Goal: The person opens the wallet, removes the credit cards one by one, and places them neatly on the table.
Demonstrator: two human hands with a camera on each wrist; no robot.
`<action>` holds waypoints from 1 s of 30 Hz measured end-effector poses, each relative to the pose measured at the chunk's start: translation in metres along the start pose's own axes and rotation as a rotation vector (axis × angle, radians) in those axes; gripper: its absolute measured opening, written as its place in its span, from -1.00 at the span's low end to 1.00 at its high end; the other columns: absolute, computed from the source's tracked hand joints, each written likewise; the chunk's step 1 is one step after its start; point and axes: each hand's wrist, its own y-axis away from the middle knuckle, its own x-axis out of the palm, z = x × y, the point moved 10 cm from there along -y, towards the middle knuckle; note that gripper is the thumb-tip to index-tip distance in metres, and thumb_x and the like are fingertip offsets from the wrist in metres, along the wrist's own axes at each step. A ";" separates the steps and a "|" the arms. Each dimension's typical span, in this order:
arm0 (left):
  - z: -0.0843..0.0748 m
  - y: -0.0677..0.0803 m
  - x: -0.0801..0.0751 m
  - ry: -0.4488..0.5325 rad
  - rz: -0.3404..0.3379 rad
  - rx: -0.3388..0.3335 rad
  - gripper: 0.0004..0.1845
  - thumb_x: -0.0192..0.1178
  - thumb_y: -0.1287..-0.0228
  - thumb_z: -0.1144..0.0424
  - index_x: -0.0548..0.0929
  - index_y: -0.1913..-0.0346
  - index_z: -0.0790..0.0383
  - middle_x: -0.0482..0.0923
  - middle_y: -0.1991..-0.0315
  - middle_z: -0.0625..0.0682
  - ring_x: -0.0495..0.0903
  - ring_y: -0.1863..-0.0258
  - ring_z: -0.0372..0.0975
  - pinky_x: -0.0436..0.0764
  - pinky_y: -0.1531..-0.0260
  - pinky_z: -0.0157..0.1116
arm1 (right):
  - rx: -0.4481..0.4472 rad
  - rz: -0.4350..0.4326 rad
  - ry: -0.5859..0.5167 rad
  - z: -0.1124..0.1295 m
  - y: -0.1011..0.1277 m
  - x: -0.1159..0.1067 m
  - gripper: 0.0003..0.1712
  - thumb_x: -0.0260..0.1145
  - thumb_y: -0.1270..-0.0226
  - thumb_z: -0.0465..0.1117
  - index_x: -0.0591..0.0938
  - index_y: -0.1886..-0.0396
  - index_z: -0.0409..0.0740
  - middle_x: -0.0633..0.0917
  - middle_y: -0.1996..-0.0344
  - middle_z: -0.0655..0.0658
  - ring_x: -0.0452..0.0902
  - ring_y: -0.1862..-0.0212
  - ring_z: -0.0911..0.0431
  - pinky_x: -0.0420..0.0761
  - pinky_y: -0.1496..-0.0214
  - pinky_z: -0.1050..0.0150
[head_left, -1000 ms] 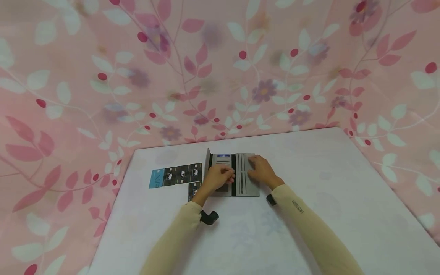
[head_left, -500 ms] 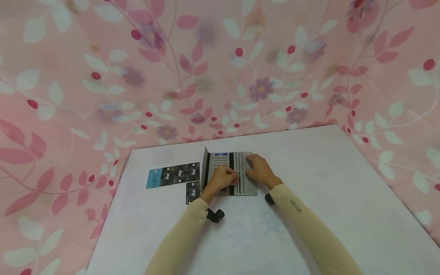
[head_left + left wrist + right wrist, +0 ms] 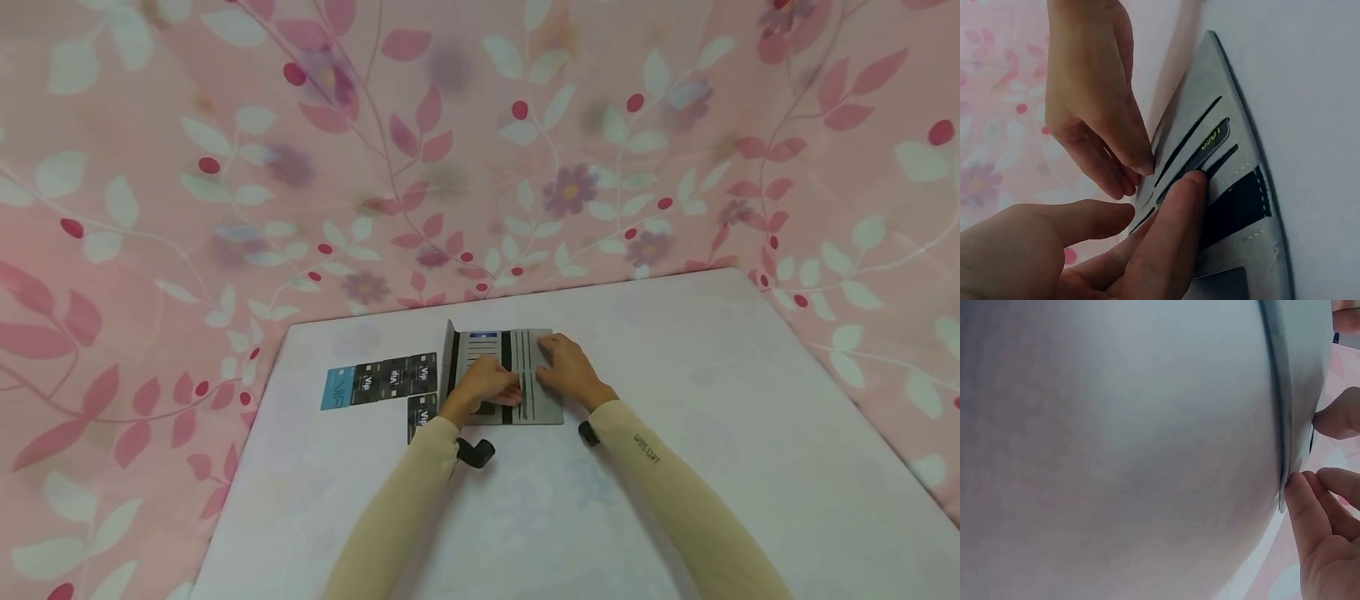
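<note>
A grey wallet [image 3: 549, 410] lies unfolded on the white table, its left flap raised. My left hand [image 3: 486, 385] is over its middle. In the left wrist view, the left fingers [image 3: 1169, 240] press a dark card [image 3: 1215, 142] marked LOGO, which sits in a slot; the left thumb is held away from it. My right hand [image 3: 572, 371] rests on the wallet's right panel. Its thumb [image 3: 1340, 415] touches the panel's face, and its other fingertips touch near the edge in the right wrist view.
Left of the wallet lie a blue VIP card [image 3: 338, 388] and several black Vip cards [image 3: 395, 379] in a row. Another black card [image 3: 422, 414] lies below them, partly beside the left sleeve. A pink floral cloth [image 3: 480, 167] hangs behind the table.
My left hand has moved slightly right across the wallet, from the dark middle strip onto the right panel's slots. The right hand has stayed at the right panel.
</note>
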 end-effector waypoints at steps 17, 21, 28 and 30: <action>0.000 -0.004 0.008 -0.077 -0.089 0.029 -0.93 0.34 -0.16 0.47 0.71 0.32 0.45 0.68 0.42 0.13 0.68 0.58 -0.23 0.69 0.47 -0.33 | 0.009 0.010 0.015 -0.002 0.000 0.001 -0.33 0.35 -0.13 -0.29 0.45 -0.27 -0.43 0.52 -0.15 -0.31 0.50 -0.11 -0.10 0.50 -0.19 0.04; -0.001 -0.004 0.008 -0.091 -0.101 0.036 -0.93 0.36 -0.13 0.46 0.71 0.34 0.43 0.68 0.40 0.11 0.69 0.56 -0.24 0.69 0.45 -0.34 | -0.002 0.008 0.013 -0.001 0.000 0.001 -0.34 0.34 -0.14 -0.29 0.46 -0.26 -0.43 0.53 -0.15 -0.31 0.50 -0.10 -0.09 0.51 -0.17 0.03; -0.001 -0.001 0.005 -0.060 -0.108 0.038 -0.93 0.38 -0.11 0.47 0.72 0.35 0.42 0.68 0.37 0.10 0.69 0.53 -0.23 0.69 0.43 -0.34 | -0.006 0.000 -0.007 -0.001 0.001 -0.001 -0.33 0.35 -0.13 -0.29 0.46 -0.27 -0.41 0.53 -0.14 -0.30 0.51 -0.08 -0.07 0.52 -0.17 0.05; -0.001 0.000 0.004 -0.062 -0.107 0.042 -0.93 0.38 -0.11 0.46 0.72 0.34 0.42 0.68 0.38 0.10 0.70 0.53 -0.23 0.68 0.43 -0.34 | -0.007 0.000 -0.021 -0.002 0.001 -0.001 -0.32 0.35 -0.13 -0.30 0.45 -0.27 -0.42 0.53 -0.14 -0.30 0.50 -0.09 -0.07 0.51 -0.17 0.05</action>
